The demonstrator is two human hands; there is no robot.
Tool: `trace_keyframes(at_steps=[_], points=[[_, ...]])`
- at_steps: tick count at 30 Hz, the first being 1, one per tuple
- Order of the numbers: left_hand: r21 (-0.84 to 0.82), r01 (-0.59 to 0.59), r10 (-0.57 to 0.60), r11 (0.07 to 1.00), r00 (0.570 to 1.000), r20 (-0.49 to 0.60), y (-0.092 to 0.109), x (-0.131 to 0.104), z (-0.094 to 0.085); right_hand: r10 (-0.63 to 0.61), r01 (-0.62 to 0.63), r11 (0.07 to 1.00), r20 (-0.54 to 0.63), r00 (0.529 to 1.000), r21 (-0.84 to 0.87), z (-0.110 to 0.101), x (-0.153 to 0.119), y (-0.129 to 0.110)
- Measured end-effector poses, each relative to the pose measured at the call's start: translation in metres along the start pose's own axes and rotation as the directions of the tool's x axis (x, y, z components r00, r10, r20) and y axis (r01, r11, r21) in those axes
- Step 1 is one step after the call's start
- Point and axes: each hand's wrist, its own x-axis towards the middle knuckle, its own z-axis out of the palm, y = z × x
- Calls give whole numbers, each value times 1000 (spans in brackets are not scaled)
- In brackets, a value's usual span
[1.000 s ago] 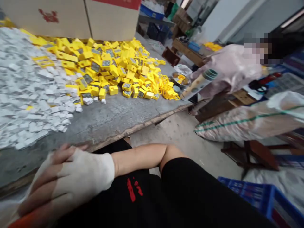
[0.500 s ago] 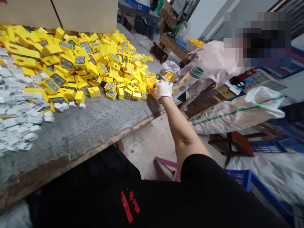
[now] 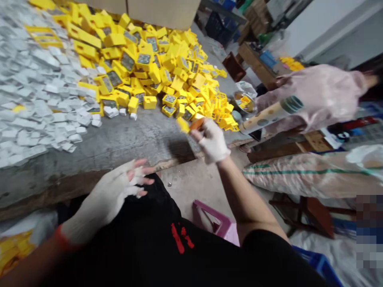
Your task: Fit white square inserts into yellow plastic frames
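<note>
Yellow object (image 3: 183, 125), now in grip of right hand (image 3: 213, 141); left hand (image 3: 118, 189) back in view, unclenched.

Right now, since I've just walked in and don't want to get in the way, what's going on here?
A person's gloved right hand holds a yellow piece, blurred, by the near edge of the table. The gloved left hand is open in front of the body, with nothing visible in it. On the table, a heap of yellow blocks lies against a spread of white pieces.
</note>
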Motion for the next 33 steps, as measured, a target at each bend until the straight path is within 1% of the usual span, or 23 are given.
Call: trace_keyframes(at_steps=[1, 2, 3, 5, 7, 9, 10, 11, 12, 13, 14, 15, 16, 17, 18, 19, 21, 23, 25, 27, 28, 30, 33], points=[[-20, 1, -1, 1000, 1000, -14, -3, -1, -3, -87, 81, 994, 89, 992, 71, 14, -15, -26], [-39, -6, 5, 999, 1000, -20, -6, -1, -5, -201, 171, 973, 195, 960, 157, 27, -30, -50], [-51, -22, 20, 998, 1000, -22, -8, -1, -7, -281, 236, 953, 261, 923, 191, 38, -43, -71], [-66, -69, 66, 995, 997, -36, -12, -3, -13, -382, 336, 923, 332, 863, 188, 55, -60, -102], [-91, -115, 109, 989, 992, -67, -14, -8, -21, -443, 407, 896, 341, 829, 175, 66, -65, -119], [-122, -159, 146, 980, 983, -109, -14, -17, -30, -522, 455, 851, 331, 786, 263, 73, -59, -123], [-127, -185, 168, 975, 977, -130, -13, -21, -34, -550, 455, 828, 317, 772, 329, 76, -51, -122], [-124, -211, 191, 970, 969, -156, -12, -25, -38, -551, 432, 817, 295, 781, 383, 79, -42, -118], [-117, -239, 215, 964, 959, -183, -11, -29, -41, -514, 386, 826, 269, 815, 410, 83, -30, -112], [-117, -265, 238, 957, 949, -209, -9, -31, -43, -438, 319, 857, 245, 865, 405, 88, -17, -106], [-128, -288, 254, 949, 939, -232, -7, -33, -45, -328, 233, 900, 223, 918, 368, 94, -2, -98], [-149, -306, 263, 940, 932, -251, -6, -34, -47, -205, 137, 943, 206, 957, 304, 102, 13, -91], [-177, -317, 266, 932, 928, -262, -5, -34, -48, -88, 41, 974, 205, 975, 222, 110, 28, -84], [-207, -325, 266, 923, 926, -267, -4, -33, -49, 5, -35, 990, 218, 976, 135, 118, 42, -79], [-232, -324, 261, 917, 929, -264, -3, -32, -50, 72, -86, 995, 238, 969, 50, 127, 55, -75], [-250, -319, 255, 914, 932, -257, -3, -31, -51, 113, -110, 994, 262, 958, -26, 136, 67, -74], [-277, -304, 241, 911, 940, -240, -3, -28, -52, 139, -101, 985, 302, 943, -138, 150, 85, -74], [-298, -285, 221, 911, 948, -230, -4, -27, -54, 135, -81, 981, 318, 939, -178, 160, 94, -78], [-314, -275, 208, 909, 951, -230, -6, -27, -55, 118, -73, 986, 314, 942, -153, 163, 95, -81], [-316, -280, 211, 906, 948, -236, -7, -27, -56, 84, -61, 995, 316, 945, -80, 159, 86, -84], [-316, -295, 224, 902, 944, -242, -7, -28, -56, 54, -49, 999, 319, 946, -23, 154, 76, -86], [-306, -328, 261, 894, 935, -239, -6, -29, -55, -27, -27, 986, 309, 951, 167, 140, 50, -93], [-264, -354, 305, 897, 929, -210, -1, -29, -51, -143, 1, 877, 259, 955, 481, 117, 3, -114]])
